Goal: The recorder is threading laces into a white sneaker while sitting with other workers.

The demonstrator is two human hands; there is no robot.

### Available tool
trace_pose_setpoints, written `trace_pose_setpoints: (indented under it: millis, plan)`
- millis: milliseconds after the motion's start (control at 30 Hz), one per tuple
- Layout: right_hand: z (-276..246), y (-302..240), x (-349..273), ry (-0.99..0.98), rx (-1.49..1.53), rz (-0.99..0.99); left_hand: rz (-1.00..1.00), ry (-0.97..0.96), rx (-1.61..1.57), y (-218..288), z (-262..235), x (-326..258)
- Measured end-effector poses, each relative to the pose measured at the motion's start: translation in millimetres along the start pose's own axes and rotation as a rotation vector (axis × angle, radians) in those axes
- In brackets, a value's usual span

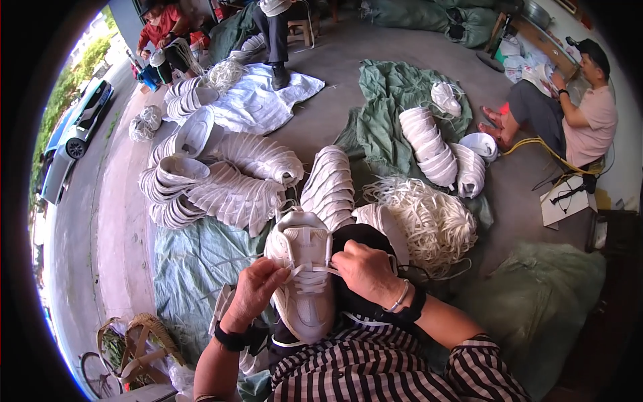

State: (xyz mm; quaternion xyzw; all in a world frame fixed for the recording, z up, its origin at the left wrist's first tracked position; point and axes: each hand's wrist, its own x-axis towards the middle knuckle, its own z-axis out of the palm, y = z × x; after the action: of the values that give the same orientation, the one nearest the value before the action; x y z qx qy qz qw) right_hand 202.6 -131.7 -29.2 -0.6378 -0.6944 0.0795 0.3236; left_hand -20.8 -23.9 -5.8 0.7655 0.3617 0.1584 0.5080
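A white shoe upper (303, 281) lies in my lap, toe end pointing toward me. My left hand (254, 289) pinches a white lace (295, 271) at the upper's left side. My right hand (365, 271) grips the same lace where it crosses the eyelets on the right side. Both thumbs press toward the lacing. A loose heap of white laces (425, 221) lies on the ground just beyond my right hand.
Long nested rows of white shoe uppers (228, 181) curve across a green tarp (191, 261) ahead and to the left; more stacks (429, 144) lie on green cloth at right. One person sits at far right, others at the top. A woven basket (144, 342) stands lower left.
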Motion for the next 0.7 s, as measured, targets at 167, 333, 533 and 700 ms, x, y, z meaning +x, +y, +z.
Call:
trace_pose_setpoints:
  millis: [167,333,533,700]
  plan:
    - [-4.9,9.2,-3.2,-0.143,0.124,-0.01,-0.127,-0.122,-0.112,2.8,-2.4,9.5]
    - [-5.8,14.1,0.9,-0.199,0.137,-0.057,-0.244,-0.144,-0.224,2.9,-4.6,13.7]
    - [-7.0,14.8,6.8,-0.192,0.145,-0.083,-0.077,0.046,-0.038,3.1,7.7,14.9]
    - [-7.6,19.9,20.5,0.066,-0.083,-0.333,0.233,-0.029,0.753,32.9,0.4,28.3]
